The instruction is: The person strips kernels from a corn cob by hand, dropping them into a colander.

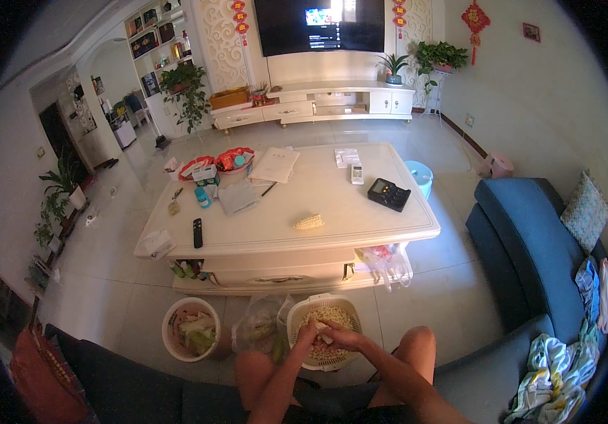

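Note:
Both hands meet over a cream plastic basket (357, 314) on the floor between my knees. Pale corn kernels (330, 315) cover much of its inside. My left hand (306, 335) grips one side of a light-coloured corn cob (324, 333), and my right hand (343, 337) holds its other side. Fingers hide most of the cob, so how many kernels are on it cannot be seen. Just left of the basket lies a clear plastic bag (255, 324) with something green and yellowish in it. A pale ear of corn (309, 222) rests on the coffee table.
A white bin (165, 329) with leafy husks (199, 339) stands at the left. Ahead is the cream coffee table (261, 231), carrying a black remote (198, 233), a black battery charger (389, 194) and papers (274, 165). A blue sofa (521, 238) flanks the right.

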A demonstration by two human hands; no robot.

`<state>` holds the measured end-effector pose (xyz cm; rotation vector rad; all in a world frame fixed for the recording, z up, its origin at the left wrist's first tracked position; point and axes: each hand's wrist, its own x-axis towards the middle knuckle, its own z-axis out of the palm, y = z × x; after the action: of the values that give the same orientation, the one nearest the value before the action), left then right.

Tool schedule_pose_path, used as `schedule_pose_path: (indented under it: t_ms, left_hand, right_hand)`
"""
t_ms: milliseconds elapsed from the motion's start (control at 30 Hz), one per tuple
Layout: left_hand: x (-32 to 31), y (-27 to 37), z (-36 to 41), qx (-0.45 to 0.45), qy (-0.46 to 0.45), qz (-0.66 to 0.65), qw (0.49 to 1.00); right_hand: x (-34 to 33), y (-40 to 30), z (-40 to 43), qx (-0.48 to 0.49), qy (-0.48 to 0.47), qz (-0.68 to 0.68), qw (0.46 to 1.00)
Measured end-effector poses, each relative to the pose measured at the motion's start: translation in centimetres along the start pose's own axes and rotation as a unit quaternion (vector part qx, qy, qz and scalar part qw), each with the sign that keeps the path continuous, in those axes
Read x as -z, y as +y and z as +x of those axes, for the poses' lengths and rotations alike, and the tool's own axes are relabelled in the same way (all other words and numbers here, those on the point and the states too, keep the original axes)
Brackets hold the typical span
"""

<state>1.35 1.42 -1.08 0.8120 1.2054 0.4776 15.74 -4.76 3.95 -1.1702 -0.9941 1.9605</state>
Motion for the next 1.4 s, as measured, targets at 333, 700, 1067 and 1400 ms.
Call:
schedule_pose_path:
  t_ms: [333,700,1067,1400]
  left_hand:
    - [-0.5,-0.1,-0.6,-0.023,-0.001,-0.003,1.0]
    - [-1.9,1.5,-2.4,0.022,-0.001,-0.02,1.0]
    - [-1.7,0.5,-1.2,0.027,-0.014,0.047,0.998]
    - [-1.2,0.7,-1.5,-0.005,-0.026,0.056,0.998]
  right_hand:
    - [0.6,1.4,0.9,-0.004,0.01,0.061,0.998]
    - [-1.0,-1.5,-0.8,-0.072,0.081,0.145,0.984]
    - [0.7,0.9,0.5,-0.049,0.097,0.084,0.991]
    - [0.5,0.4,-0.2,-0.047,0.054,0.068,0.995]
